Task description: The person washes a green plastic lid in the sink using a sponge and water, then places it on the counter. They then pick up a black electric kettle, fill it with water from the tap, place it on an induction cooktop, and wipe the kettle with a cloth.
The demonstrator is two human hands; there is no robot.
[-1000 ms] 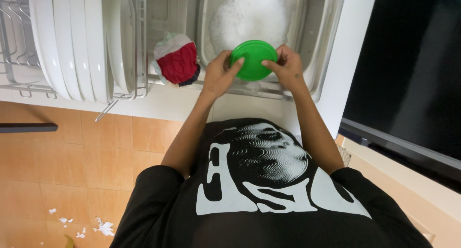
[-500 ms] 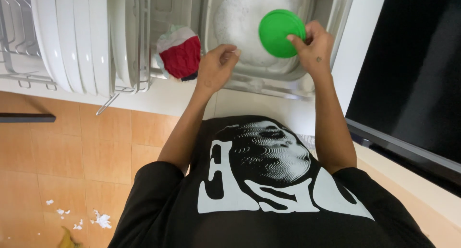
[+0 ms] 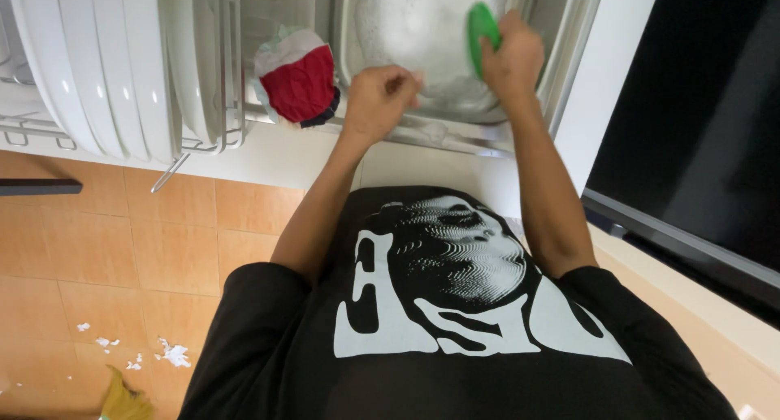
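We have one view only, from a camera worn on the head, looking steeply down our own chest. Nearest is the black shirt [image 3: 455,322]; farther off lies the sink [image 3: 422,30], with the dish rack [image 3: 122,62] far left. The dark panel [image 3: 699,111] at right is perhaps an appliance front.

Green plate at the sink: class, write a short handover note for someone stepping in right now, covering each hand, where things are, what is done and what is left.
Right hand grips the green plate, held on edge over the foamy sink.
Left hand is closed loosely at the sink's near rim; I cannot tell whether it holds anything.
White plates stand upright in the drying rack; a red and white cloth lies beside it.
Done: white plates racked.
Left: the green plate is not yet racked.
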